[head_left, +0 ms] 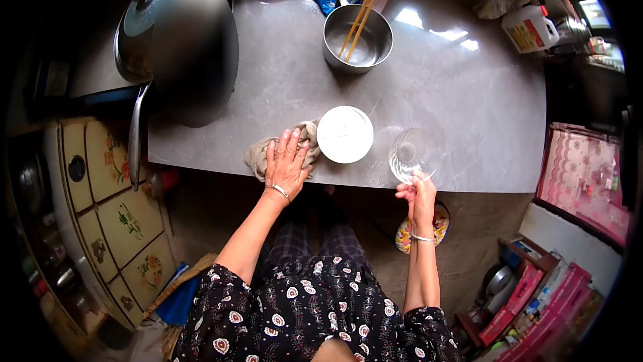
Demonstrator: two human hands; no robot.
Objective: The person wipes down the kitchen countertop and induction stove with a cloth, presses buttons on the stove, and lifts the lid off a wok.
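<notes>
Mid-work, it seems: your left hand (288, 166) lies open on the cloth (256, 158); your right hand (421, 196) pinches the glass (404, 154).

From my remote view, I saw a black top (315, 315) patterned with white-edged teardrop and oval motifs with red centres, among tiny pale sprigs and dots, its loose sleeves (224, 298) reaching about the elbows. Below it I made out dark plaid trousers (289, 245) with faint purplish lines. I also noted a slim silvery bracelet (278, 192) on the left wrist and a plain silvery bangle (422, 237) on the right.
</notes>
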